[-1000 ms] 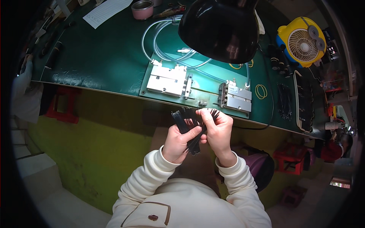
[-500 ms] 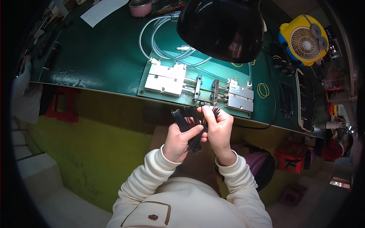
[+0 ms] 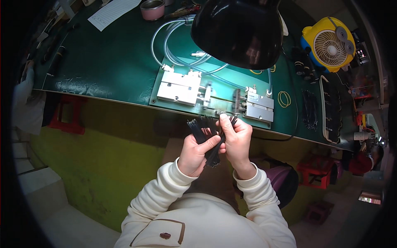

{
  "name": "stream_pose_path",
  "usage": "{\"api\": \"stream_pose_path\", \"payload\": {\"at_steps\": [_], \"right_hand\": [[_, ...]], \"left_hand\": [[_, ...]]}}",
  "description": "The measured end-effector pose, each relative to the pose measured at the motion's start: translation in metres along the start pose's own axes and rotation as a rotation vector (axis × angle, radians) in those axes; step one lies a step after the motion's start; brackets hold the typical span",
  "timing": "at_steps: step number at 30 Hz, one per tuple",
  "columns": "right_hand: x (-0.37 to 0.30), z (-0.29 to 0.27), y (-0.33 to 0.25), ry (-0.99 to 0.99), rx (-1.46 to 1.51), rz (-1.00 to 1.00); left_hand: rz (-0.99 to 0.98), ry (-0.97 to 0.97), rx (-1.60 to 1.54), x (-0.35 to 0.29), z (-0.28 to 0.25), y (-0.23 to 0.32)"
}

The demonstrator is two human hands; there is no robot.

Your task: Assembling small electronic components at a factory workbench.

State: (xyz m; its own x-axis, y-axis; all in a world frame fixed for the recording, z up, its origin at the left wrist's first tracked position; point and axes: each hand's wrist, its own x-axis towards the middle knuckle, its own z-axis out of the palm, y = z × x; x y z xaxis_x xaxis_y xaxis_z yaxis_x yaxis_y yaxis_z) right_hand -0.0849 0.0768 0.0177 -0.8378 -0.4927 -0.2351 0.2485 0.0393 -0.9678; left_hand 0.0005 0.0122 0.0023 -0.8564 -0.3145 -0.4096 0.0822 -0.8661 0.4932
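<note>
A bundle of thin black wires [image 3: 213,157] lies in my left hand [image 3: 191,156], which is closed around it with the thumb across the strands. The wires fan out toward the bench edge, and pale tips show at some ends. My right hand [image 3: 238,144] pinches wire ends between thumb and fingers, just below the front of a two-cylinder pneumatic fixture. On the fixture, a left silver block [image 3: 178,88] and a right silver block [image 3: 259,106] face each other. Between them, the left jaw [image 3: 207,94] and right jaw [image 3: 237,101] stand apart, smeared by motion.
A black lamp shade [image 3: 237,35] hangs low over the fixture. Clear air tubes [image 3: 166,45] loop behind it. To the right are yellow rings of wire [image 3: 284,98], more black wires [image 3: 309,110], a long tray [image 3: 324,109] and a yellow fan [image 3: 331,44]. Red stools [image 3: 314,170] stand below.
The fixture's two jaws have moved apart, the left one shifting left and the right one slightly right. Both my hands keep nearly the same place and grip.
</note>
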Motion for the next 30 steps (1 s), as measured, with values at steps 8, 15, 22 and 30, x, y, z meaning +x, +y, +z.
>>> {"api": "stream_pose_path", "payload": {"at_steps": [8,15,22,30], "right_hand": [[-0.005,0.003,-0.004,-0.088,0.016,-0.056],[-0.003,0.003,-0.001,-0.034,0.014,-0.046],[0.002,0.001,-0.001,-0.027,0.000,-0.019],[0.004,0.008,-0.007,-0.005,-0.010,0.028]], "left_hand": [[0.008,-0.019,0.031,-0.002,-0.006,-0.001],[0.023,0.020,0.055,-0.002,-0.001,-0.001],[-0.006,-0.001,0.006,0.005,-0.005,-0.003],[0.023,0.000,0.033,0.004,0.001,0.005]]}}
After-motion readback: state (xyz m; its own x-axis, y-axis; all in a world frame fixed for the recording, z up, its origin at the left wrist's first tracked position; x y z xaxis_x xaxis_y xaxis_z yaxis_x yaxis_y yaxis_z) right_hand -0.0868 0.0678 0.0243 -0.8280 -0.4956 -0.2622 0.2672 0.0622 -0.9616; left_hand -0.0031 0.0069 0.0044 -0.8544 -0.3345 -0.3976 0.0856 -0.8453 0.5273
